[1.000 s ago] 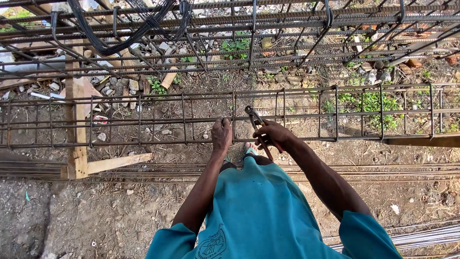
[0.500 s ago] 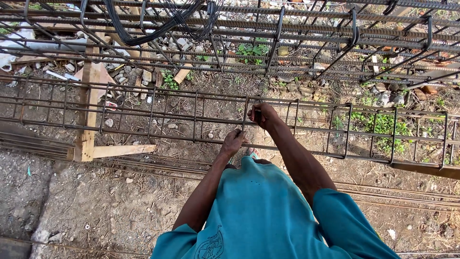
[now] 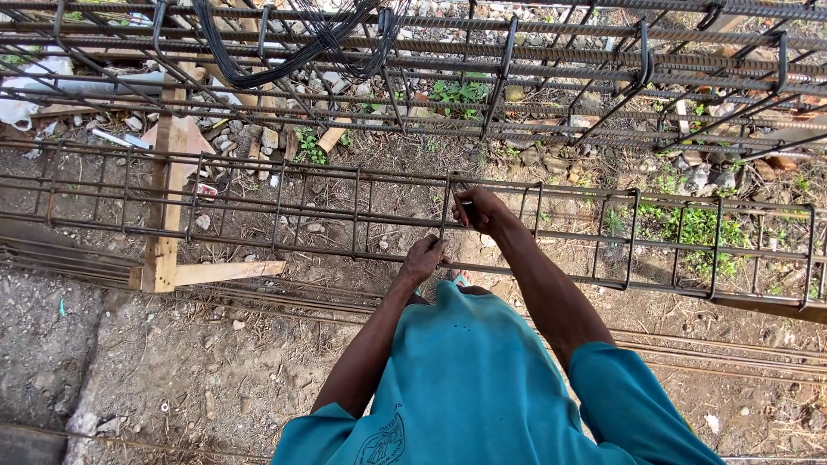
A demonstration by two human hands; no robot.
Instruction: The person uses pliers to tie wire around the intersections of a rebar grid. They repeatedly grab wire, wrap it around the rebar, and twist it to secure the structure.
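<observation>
A long narrow rebar cage [image 3: 276, 185] of rusty bars and square stirrups lies across in front of me. My left hand [image 3: 424, 257] is closed around its near lower bar, right beside a stirrup [image 3: 445, 215]. My right hand [image 3: 481, 209] is higher, at the near upper bar by that same stirrup. It is closed on a dark pair of pincers [image 3: 461, 200] that is mostly hidden by the fingers. The front of my teal shirt [image 3: 465, 379] fills the bottom of the view.
A wooden trestle [image 3: 164, 232] props the cage at the left. Behind it stands a larger rebar cage [image 3: 603, 60] with a coil of black tie wire [image 3: 284, 43] hung on it. Loose bars [image 3: 689, 344] lie on the dirt near my feet, with rubble and weeds beyond.
My right hand has risen with the pincers from the lower bar to the upper bar at the stirrup. My left hand has settled on the lower bar. The view has shifted slightly.
</observation>
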